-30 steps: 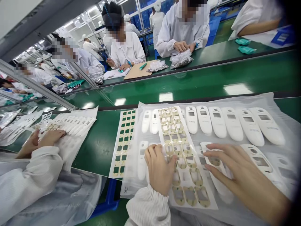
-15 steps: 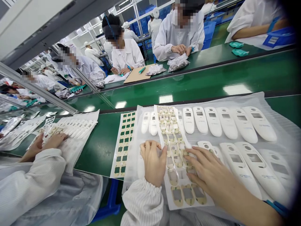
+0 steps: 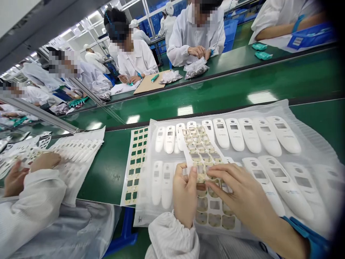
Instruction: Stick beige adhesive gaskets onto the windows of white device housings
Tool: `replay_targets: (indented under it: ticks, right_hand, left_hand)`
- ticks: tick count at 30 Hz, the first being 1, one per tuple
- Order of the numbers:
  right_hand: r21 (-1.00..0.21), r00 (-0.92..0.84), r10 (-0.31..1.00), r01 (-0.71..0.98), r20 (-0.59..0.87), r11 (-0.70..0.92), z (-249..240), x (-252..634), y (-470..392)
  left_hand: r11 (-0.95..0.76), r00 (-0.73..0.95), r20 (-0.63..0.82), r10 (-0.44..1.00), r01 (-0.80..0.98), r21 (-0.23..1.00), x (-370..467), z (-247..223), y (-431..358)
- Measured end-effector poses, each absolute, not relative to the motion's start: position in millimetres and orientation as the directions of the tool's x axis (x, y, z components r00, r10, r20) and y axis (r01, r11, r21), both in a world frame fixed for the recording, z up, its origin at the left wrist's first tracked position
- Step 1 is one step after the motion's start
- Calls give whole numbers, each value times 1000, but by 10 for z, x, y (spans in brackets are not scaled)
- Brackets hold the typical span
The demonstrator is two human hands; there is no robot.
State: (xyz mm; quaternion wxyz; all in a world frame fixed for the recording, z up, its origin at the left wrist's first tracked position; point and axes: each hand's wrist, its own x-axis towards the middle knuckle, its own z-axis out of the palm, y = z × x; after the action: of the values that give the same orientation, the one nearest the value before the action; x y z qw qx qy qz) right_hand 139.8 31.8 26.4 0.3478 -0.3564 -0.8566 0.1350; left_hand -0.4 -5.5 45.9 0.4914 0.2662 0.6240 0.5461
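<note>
A clear sticker sheet (image 3: 201, 153) with several tan window-shaped stickers lies over white plastic housings (image 3: 249, 135) set in rows on a foam sheet (image 3: 304, 115). My left hand (image 3: 184, 194) pinches the sheet's left edge and lifts it. My right hand (image 3: 242, 196) has its fingertips on a sticker near the sheet's middle, thumb and forefinger closing on it. Whether the sticker has come off I cannot tell.
A used sticker sheet (image 3: 136, 162) with green gaps lies to the left on the green bench (image 3: 110, 169). A co-worker's hands (image 3: 44, 160) work on similar parts at far left. Across the belt (image 3: 242, 88), people in white coats handle bags of small parts (image 3: 195, 68).
My right hand moved left from the housings onto the sticker sheet. My left hand shifted from pressing the sheet flat to pinching and raising its edge. The view shifted slightly.
</note>
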Motion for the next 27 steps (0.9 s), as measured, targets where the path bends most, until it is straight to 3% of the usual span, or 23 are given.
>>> replay_targets:
  ticks: [3, 9, 21, 27]
  right_hand:
    - [-424, -520, 671, 523, 529, 739, 271, 1408, 301]
    - [-497, -509, 709, 507, 488, 705, 264, 1443, 339]
    - [-346, -530, 566, 461, 632, 817, 241, 1556, 291]
    - [-550, -495, 639, 333, 589, 766, 262, 1559, 257]
  left_hand:
    - [270, -435, -315, 843, -164, 949, 85, 454, -50]
    - [255, -381, -305, 873, -176, 951, 149, 464, -75]
    - [299, -364, -375, 853, -250, 921, 152, 459, -31]
    - [262, -273, -379, 885, -380, 887, 93, 402, -9]
